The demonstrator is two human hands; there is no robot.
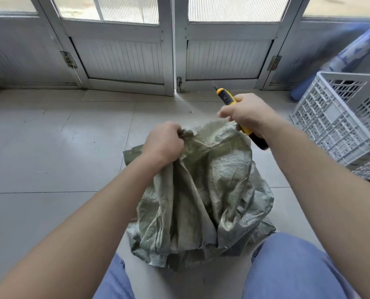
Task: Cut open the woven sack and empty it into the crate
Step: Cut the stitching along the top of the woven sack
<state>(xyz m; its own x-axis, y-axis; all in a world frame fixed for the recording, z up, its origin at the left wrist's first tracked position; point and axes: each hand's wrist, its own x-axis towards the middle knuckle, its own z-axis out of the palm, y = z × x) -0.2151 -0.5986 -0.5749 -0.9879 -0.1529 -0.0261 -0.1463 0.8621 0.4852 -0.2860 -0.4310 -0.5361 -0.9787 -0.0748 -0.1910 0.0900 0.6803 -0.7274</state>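
A crumpled grey-green woven sack (203, 195) stands on the tiled floor between my knees. My left hand (164, 143) grips the bunched top of the sack on its left side. My right hand (247, 114) is closed around a yellow and black utility knife (226, 97), held just above the sack's upper right edge, with its short blade tip pointing up and away toward the doors. A white plastic lattice crate (331, 117) sits on the floor at the right, tilted, apart from the sack.
White double doors (173, 52) with glass upper panes close off the far side. A blue rolled sheet (352, 52) leans behind the crate. My knees in blue jeans (287, 266) flank the sack. Bare floor tiles (50, 147) spread to the left.
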